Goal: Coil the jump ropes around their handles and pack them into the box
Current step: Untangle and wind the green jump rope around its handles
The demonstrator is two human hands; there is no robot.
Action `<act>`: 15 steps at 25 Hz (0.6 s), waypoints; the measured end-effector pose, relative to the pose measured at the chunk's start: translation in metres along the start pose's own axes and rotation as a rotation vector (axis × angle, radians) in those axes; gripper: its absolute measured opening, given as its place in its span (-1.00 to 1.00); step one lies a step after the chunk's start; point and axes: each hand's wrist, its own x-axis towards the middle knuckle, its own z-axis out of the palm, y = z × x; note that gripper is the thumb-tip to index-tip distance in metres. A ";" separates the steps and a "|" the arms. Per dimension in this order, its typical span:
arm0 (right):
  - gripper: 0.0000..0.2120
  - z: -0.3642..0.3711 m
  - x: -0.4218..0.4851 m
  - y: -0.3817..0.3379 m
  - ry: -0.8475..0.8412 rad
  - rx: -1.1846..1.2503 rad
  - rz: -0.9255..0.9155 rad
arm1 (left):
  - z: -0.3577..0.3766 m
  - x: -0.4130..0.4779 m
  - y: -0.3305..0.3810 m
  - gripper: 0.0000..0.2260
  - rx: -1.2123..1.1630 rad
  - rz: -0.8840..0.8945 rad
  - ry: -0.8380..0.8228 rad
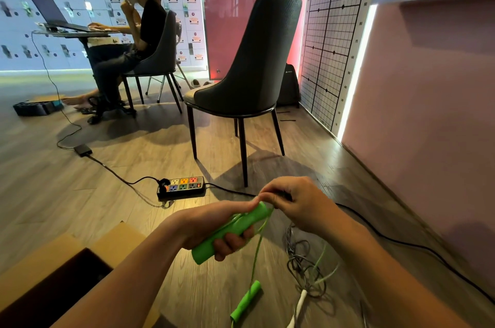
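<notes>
**Green jump rope held over the floor beside an open box**

An open cardboard box [117, 240] stands at the near left on the wooden floor [80, 193], and its interior is dark. At the near right, a tangle of grey rope [302, 266] with a white handle [300, 303] lies on the floor. Between them is the green jump rope, which has two bright green cylindrical handles. The upper handle [233, 228] is in the air, tilted with its far end higher. The lower handle [247, 299] is down at floor level, nearer the viewer. A thin green cord [255, 255] drops from the far end of the upper handle towards the lower one. The left hand [211, 220] closes its grip round the upper handle, with the fingers curled beneath it. The right hand [300, 204], just right of that handle's far end, pinches the cord in a narrow grip.
</notes>
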 end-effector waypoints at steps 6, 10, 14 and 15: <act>-0.86 0.002 -0.001 0.006 -0.105 -0.078 -0.011 | -0.001 -0.001 0.008 -0.61 -0.671 0.447 -0.291; -0.67 0.006 0.004 0.000 -0.081 -0.054 0.071 | 0.009 0.006 0.011 -0.69 -0.878 0.593 -0.250; -0.67 0.005 0.003 -0.001 -0.095 -0.024 0.111 | 0.014 0.006 0.020 -0.72 -1.119 0.792 -0.158; -0.68 0.003 0.002 -0.001 -0.108 0.005 0.151 | 0.011 0.006 0.022 -0.74 -1.179 0.870 -0.103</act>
